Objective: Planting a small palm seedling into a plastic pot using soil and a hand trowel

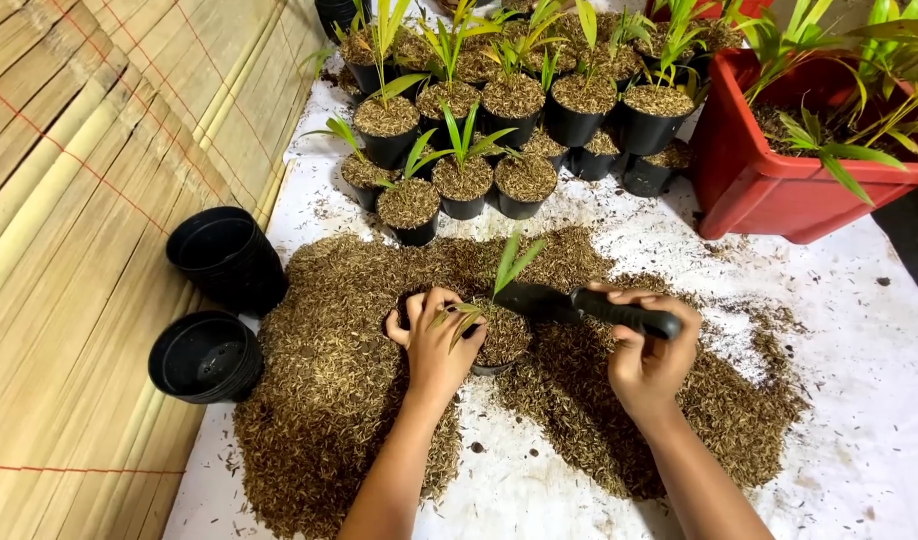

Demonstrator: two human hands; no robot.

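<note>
My left hand (434,340) rests on a small black pot (499,345) filled with brown husk mix, its fingers around the base of a green seedling (509,262) that stands in the pot. My right hand (649,350) grips the black handle of a trowel (579,303), whose dark blade lies over the pot's far rim. The pot sits in the middle of a wide heap of brown husk mix (329,380) spread on a white sheet (859,380).
Several filled black pots with seedlings (464,180) stand in rows at the back. A red tub (769,185) with green plants sits at the right. Two stacks of empty black pots (209,355) lie at the left by a bamboo mat (69,250).
</note>
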